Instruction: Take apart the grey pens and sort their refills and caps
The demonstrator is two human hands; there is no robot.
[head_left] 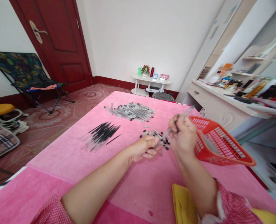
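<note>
My right hand point(183, 129), smeared a little by motion, is closed around a clear pen point(189, 110) whose end sticks out past the fingers toward the basket. My left hand point(144, 148) is closed in a pinch over the near edge of a pile of small black and clear pen caps point(167, 142); what it pinches is too blurred to make out. Beyond lies a heap of clear pen barrels point(134, 112) with dark ends. To the left is a bundle of black pen refills point(104, 133), one of them lying apart on its right.
A red plastic basket point(224, 158) with clear pieces inside stands right of my right hand. Yellow cloth point(184, 205) lies at the near edge of the pink-covered table point(65, 155). A cluttered dresser point(222, 102) stands at right, a folding chair point(23, 71) at far left.
</note>
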